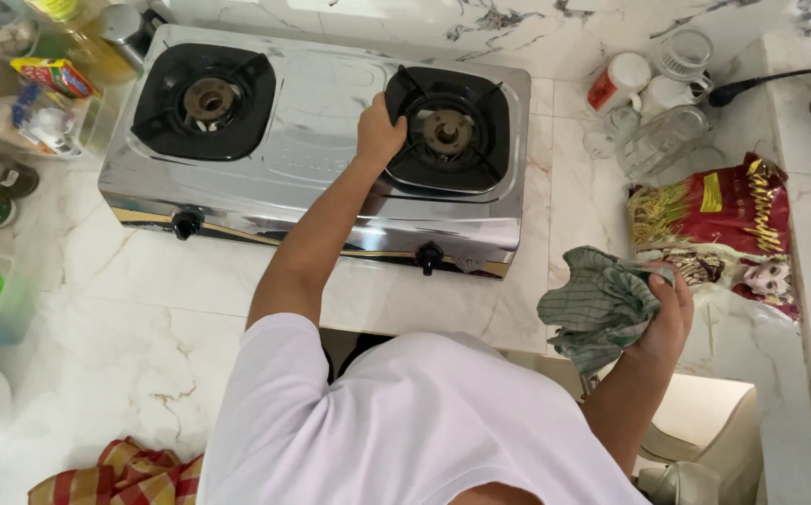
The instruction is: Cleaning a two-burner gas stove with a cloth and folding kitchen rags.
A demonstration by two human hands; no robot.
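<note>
Left hand (379,131) stretched out over a two-burner stainless-steel gas stove (316,140), fingers closed around the left edge of the black metal pan support (444,131) on the right-hand burner — support seated in its recess. Right hand (669,313) held low near the counter edge, clenched tight on a crumpled green checked cloth (602,304), bunched and hanging left of the palm. Stove standing on a white marble counter (125,309). Just right of the cloth, a red and gold plastic packet (718,224); beyond it, clear glass jars (662,140). Red and yellow checked towel (125,475) at the near-left edge.
</note>
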